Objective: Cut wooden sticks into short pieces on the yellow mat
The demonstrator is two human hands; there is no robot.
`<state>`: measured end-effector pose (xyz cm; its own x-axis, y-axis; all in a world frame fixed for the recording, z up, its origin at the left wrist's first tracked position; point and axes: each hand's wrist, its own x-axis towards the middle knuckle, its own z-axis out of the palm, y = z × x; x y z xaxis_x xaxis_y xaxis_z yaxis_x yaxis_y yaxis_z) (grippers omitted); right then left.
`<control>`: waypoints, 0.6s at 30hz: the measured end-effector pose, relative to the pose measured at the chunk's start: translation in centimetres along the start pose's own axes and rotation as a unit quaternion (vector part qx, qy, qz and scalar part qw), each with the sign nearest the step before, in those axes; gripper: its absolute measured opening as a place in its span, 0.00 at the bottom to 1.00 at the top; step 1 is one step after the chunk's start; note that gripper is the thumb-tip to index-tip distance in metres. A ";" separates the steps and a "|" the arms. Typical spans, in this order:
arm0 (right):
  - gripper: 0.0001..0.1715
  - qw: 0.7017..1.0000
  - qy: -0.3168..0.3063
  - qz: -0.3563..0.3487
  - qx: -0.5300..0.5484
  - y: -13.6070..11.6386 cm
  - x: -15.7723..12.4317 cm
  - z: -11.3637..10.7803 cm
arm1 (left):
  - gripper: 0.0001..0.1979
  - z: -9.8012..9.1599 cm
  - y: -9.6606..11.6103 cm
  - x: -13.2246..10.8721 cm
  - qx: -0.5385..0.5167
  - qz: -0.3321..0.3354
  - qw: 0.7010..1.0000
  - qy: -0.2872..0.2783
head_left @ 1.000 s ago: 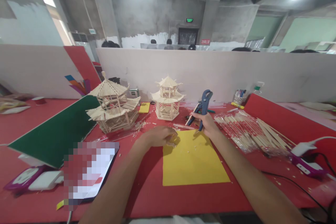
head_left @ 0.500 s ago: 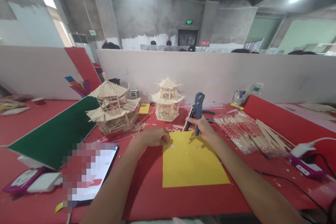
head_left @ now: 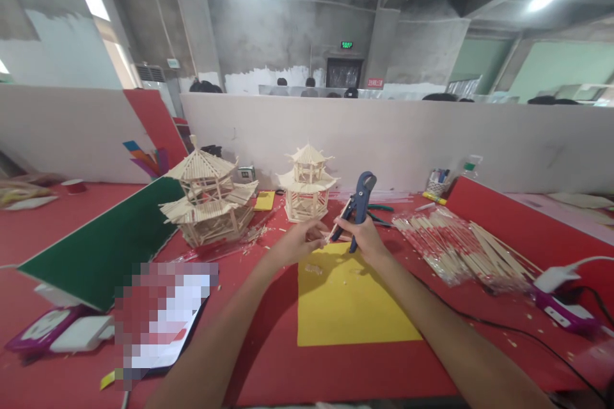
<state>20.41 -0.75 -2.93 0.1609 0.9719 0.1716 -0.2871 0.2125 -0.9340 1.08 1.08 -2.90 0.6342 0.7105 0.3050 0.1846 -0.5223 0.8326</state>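
My right hand [head_left: 368,238] is wrapped round a dark blue pipe cutter [head_left: 361,204], held upright with its head at the top. A thin wooden stick [head_left: 341,216] slants down along the cutter's left side, by my right thumb. The fingers of my left hand [head_left: 307,240] pinch around the stick's lower end. Below both hands lies a yellow sheet [head_left: 355,307]. On it is a little group of short cut wooden pieces [head_left: 313,269], with a few more scraps to the right.
Two stick-built pagodas, a larger one [head_left: 206,195] and a smaller one [head_left: 308,185], stand behind. Bagged wooden sticks [head_left: 451,243] lie right. A tablet [head_left: 192,300] rests left beside a green board [head_left: 105,243]. Green-handled pliers [head_left: 381,208] lie behind the cutter.
My left hand has moved right and up, from the cut pieces on the yellow sheet to the stick's lower end. The cutter has shifted slightly, still in my right hand.
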 end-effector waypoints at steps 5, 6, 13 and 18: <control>0.19 0.990 0.043 -0.080 -0.105 0.1 -0.1 0.2 | 0.13 0.8 -1.3 0.4 -0.074 -0.044 0.996 0.033; 0.18 0.988 0.050 -0.092 -0.116 0.1 -0.2 0.2 | 0.13 0.9 -1.4 0.5 -0.085 -0.047 0.994 0.044; 0.17 0.979 0.065 -0.117 -0.155 0.9 0.1 -0.1 | 0.10 1.7 -0.7 0.5 -0.110 -0.055 0.989 0.082; 0.18 0.970 0.068 -0.161 -0.168 1.6 0.3 -0.3 | 0.13 2.5 -0.3 0.4 -0.168 -0.068 0.979 0.092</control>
<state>20.31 -0.18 -4.45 0.3208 0.8336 0.4498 0.1193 0.4355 -0.8922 3.18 0.34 -4.18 0.4700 0.8513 0.2332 -0.0183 -0.2548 0.9668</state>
